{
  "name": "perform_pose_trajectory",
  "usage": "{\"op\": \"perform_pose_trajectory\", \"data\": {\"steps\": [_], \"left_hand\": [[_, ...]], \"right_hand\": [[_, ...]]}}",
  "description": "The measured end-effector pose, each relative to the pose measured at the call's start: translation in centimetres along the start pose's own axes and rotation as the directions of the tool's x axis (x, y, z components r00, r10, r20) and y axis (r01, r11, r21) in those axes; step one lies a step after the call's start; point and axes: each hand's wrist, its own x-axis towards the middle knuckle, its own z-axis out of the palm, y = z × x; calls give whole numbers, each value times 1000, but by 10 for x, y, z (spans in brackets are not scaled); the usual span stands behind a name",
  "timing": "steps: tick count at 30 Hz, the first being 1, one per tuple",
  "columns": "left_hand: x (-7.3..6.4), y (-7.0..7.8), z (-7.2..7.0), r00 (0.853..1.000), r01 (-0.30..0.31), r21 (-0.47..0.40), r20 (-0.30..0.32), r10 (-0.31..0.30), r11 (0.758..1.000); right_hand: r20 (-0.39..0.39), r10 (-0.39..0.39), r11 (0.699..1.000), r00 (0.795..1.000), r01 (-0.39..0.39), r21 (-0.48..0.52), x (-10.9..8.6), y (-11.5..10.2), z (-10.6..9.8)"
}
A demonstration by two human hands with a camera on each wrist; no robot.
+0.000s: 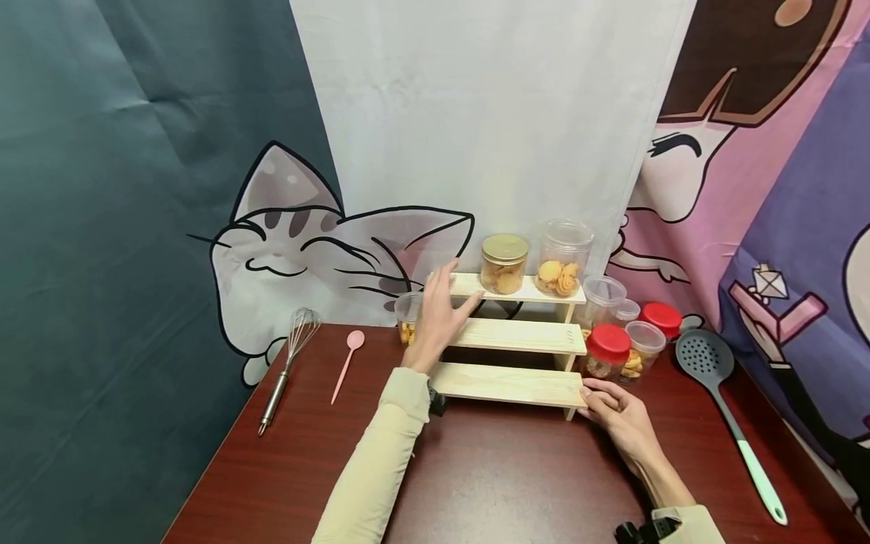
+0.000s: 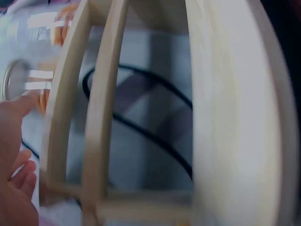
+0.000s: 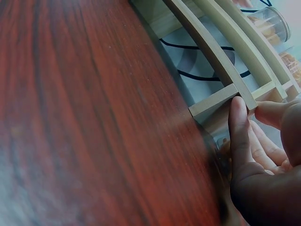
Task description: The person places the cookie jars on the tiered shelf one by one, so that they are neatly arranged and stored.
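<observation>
A three-step wooden shelf rack stands on the table. My right hand pinches the right end of its lowest step between thumb and index finger; the right wrist view shows the thumb at that corner. Over the rack's left side is my left hand, its fingers spread and pointing up toward the top step, gripping nothing. Two jars of cookies sit on the top step: a gold-lidded jar and a taller clear jar. In the left wrist view, the left hand overlaps the gold-lidded jar.
Right of the rack cluster clear tubs and red-lidded jars. A grey slotted turner lies at the far right. On the left lie a whisk and a pink spoon. Another tub stands behind the left hand. Printed curtains hang behind the table.
</observation>
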Motion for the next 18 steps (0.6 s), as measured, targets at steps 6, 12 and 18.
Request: {"op": "perform_pose_trajectory", "data": {"steps": [6, 12, 18], "left_hand": [[-15, -39, -26, 987, 36, -42, -153, -42, 998], [-34, -72, -42, 978, 152, -66, -131, -160, 986], [-53, -97, -47, 964, 264, -64, -28, -266, 962]], "right_hand": [[-1, 7, 1000, 1000, -7, 12, 0, 0, 0], [0, 11, 1000, 1000, -11, 24, -1, 0, 0], [8, 3, 999, 1000, -3, 42, -1, 1, 0]]}}
